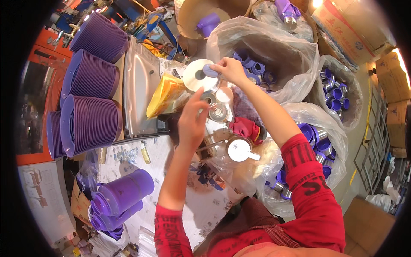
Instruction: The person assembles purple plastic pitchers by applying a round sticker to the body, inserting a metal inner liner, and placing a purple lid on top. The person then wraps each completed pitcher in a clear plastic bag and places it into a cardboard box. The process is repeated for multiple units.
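Note:
My right hand (231, 70) reaches to the far side of the bench, thumb and fingers pinched on a small flat lavender oval piece (209, 70). That piece overlaps the right part of a white roll (191, 73) with a dark centre hole. Nearer to me, my left hand (192, 122) is raised, somewhat smeared by motion. Its fingers look apart, and I see nothing in them. Shiny round metal parts (218, 112) sit just right of its fingers. A yellow packet (165, 96) stands to its left.
Tall stacks of purple cups (92, 124) line the left side, with purple cylinders (128, 190) below them. Clear plastic bags (274, 47) of purple and metal parts stand at the right. A white lidded mug (239, 150) and a red cloth (246, 129) lie near my right forearm.

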Demonstrator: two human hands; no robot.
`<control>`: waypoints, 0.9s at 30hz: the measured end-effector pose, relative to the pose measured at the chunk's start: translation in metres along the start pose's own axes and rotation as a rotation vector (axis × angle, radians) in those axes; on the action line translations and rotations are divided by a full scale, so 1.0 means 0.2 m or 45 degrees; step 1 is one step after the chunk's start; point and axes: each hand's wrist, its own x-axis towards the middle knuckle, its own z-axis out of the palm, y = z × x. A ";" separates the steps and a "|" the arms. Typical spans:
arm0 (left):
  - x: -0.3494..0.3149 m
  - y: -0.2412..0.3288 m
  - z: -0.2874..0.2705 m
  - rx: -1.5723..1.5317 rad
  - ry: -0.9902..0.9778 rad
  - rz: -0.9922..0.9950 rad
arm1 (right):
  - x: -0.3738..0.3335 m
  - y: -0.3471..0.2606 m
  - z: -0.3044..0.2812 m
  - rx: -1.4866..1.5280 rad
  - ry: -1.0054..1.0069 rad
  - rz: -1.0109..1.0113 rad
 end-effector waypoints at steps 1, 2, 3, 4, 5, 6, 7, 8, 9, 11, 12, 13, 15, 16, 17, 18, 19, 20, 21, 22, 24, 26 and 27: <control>0.08 -0.07 0.07 0.020 -0.033 0.093 | 0.00 -0.01 -0.01 0.069 -0.038 0.041; 0.13 -0.13 0.13 0.097 -0.069 0.122 | -0.01 -0.01 -0.02 0.127 -0.048 0.072; 0.17 -0.16 0.17 0.187 -0.111 0.147 | -0.01 -0.02 -0.03 0.180 -0.047 0.108; 0.19 -0.18 0.19 0.230 -0.115 0.162 | -0.02 -0.03 -0.04 0.263 -0.103 0.105; 0.21 -0.19 0.20 0.276 -0.123 0.190 | -0.02 -0.04 -0.05 0.323 -0.087 0.141; 0.22 -0.20 0.21 0.332 -0.143 0.201 | -0.02 -0.04 -0.05 0.390 -0.093 0.182; 0.22 -0.20 0.21 0.350 -0.160 0.205 | -0.03 -0.05 -0.05 0.471 -0.117 0.230; 0.22 -0.20 0.21 0.378 -0.189 0.191 | -0.03 -0.06 -0.05 0.603 -0.126 0.301; 0.22 -0.20 0.20 0.415 -0.270 0.128 | -0.03 -0.07 -0.04 0.571 -0.129 0.292; 0.22 -0.20 0.19 0.409 -0.147 0.220 | -0.03 -0.08 -0.04 0.525 -0.110 0.282; 0.24 -0.21 0.19 0.413 -0.112 0.245 | -0.03 -0.09 -0.03 0.424 -0.063 0.213; 0.24 -0.21 0.19 0.390 -0.020 0.309 | -0.02 -0.09 -0.03 0.493 -0.080 0.183; 0.26 -0.23 0.21 0.521 -0.144 0.260 | -0.02 -0.09 -0.03 0.555 -0.138 0.261; 0.28 -0.23 0.23 0.516 -0.153 0.282 | -0.01 -0.08 -0.03 0.636 -0.098 0.294; 0.28 -0.24 0.23 0.540 -0.201 0.270 | 0.00 -0.07 -0.04 0.751 -0.073 0.318; 0.28 -0.24 0.24 0.563 -0.207 0.277 | 0.01 -0.06 -0.04 0.862 -0.071 0.386; 0.29 -0.24 0.24 0.515 -0.208 0.292 | 0.01 -0.05 -0.05 0.964 -0.061 0.482; 0.28 -0.23 0.23 0.493 -0.253 0.239 | 0.02 -0.04 -0.06 1.029 -0.113 0.492; 0.28 -0.23 0.23 0.501 -0.373 0.110 | 0.02 -0.03 -0.06 0.998 -0.118 0.487; 0.29 -0.22 0.22 0.178 -0.201 -0.033 | 0.03 -0.02 -0.07 0.982 -0.138 0.472; 0.31 -0.21 0.20 -0.379 -0.009 -0.577 | 0.02 -0.01 -0.08 0.969 -0.144 0.459; 0.36 -0.20 0.20 -0.730 -0.013 -0.527 | 0.01 -0.01 -0.07 0.951 -0.107 0.498; 0.39 -0.20 0.21 -0.929 0.013 -0.454 | 0.00 -0.01 -0.07 1.028 -0.130 0.518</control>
